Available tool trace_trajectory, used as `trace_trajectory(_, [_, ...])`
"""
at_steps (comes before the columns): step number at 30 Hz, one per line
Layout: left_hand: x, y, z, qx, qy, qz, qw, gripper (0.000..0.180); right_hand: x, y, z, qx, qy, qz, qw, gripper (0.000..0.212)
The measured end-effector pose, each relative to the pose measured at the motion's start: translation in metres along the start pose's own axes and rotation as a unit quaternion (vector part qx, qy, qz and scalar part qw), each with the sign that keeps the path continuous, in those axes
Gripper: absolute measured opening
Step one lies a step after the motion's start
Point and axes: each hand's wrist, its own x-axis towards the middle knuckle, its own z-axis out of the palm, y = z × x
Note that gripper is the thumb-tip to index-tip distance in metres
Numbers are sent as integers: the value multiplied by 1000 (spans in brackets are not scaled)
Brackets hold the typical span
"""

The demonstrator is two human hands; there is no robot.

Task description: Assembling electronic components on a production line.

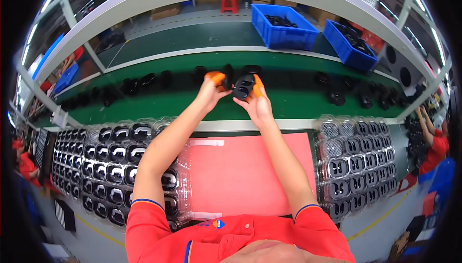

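Both my hands are raised over the green belt, with orange covers on some fingers. My right hand grips a black oval plastic part with two rounded recesses in its face, tilted toward me. Just beside it, my left hand is closed on a dark rounded plastic piece, seen edge-on and slightly blurred. Another black part lies on the belt just behind my hands.
The green belt carries scattered black parts. Clear trays of black parts stand at left and right of a pink mat. Two blue bins stand beyond. At far right, another person's arms reach in.
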Motion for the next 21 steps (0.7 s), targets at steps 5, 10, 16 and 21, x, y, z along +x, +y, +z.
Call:
trace_trajectory(5, [-6,-12,4,277,-11,18,961,53,-5,20,-5,-169,35,-55,983,44])
trace_trajectory(10, [-4,-24,4,382,-32,135,914,54,-7,19,-1,-174,20,-81,981,45])
trace_trajectory(16, [-12,-14,4,434,-87,247,862,53,-6,21,-9,-100,-25,-44,994,50])
trace_trajectory(21, [-20,-3,14,444,-106,230,860,48,-7,13,-11,-109,-33,-39,993,50])
